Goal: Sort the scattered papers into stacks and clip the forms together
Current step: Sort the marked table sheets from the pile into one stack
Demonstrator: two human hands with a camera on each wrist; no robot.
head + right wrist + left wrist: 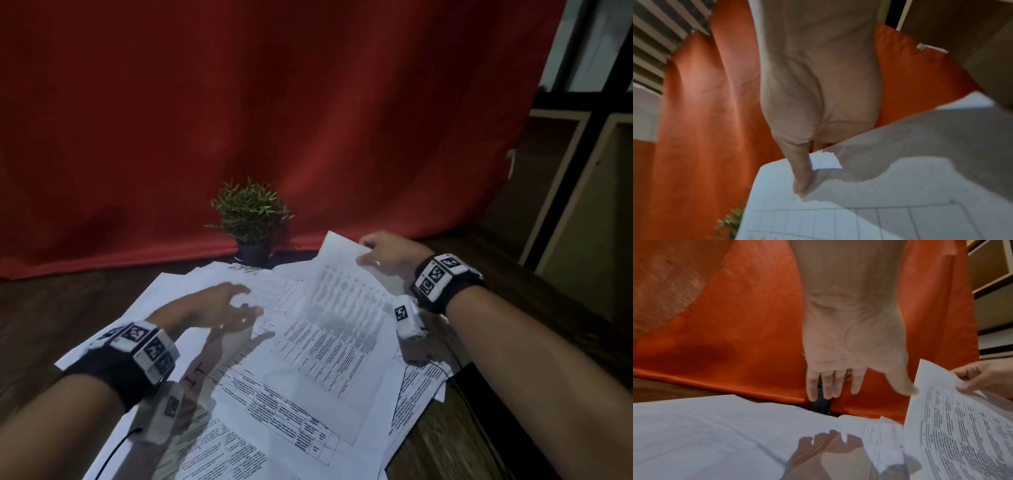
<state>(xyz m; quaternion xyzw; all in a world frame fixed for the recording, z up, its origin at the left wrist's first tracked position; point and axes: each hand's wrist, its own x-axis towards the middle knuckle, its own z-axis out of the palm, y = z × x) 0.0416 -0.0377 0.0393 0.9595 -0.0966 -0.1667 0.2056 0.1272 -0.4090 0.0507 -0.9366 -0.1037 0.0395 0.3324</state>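
Right of the potted plant [251,219], right hand [387,255] pinching the far edge of one printed sheet [346,308], thumb on top, sheet lifted and tilted off the pile. Left hand [212,308] hovering in front of the plant, fingers spread and relaxed, holding nothing, blurred; casting a shadow on the pages below.

Scattered papers [274,394] spread over the dark wooden desk [41,301] in front of the plant, overlapping at mixed angles, some hanging toward the near right. No tidy stack visible anywhere. No clip or binder visible in any view. Judged as early: sorting barely begun, only one sheet picked out; left to do appear to be all the stacking, squaring of edges, and the clipping of the forms.

Writing: tables and dense rows of text on most sheets, too small and blurred to read; no headings, logos or brand names legible. Lifted sheet showing columns of short dark dashes in the left wrist view, gridlines in the right wrist view. Black-and-white square marker tags on both wrist bands [442,277], patterns only, no letters.

Behind the plant, red cloth backdrop [274,102]; further right of the plant, wooden shelving [582,171].
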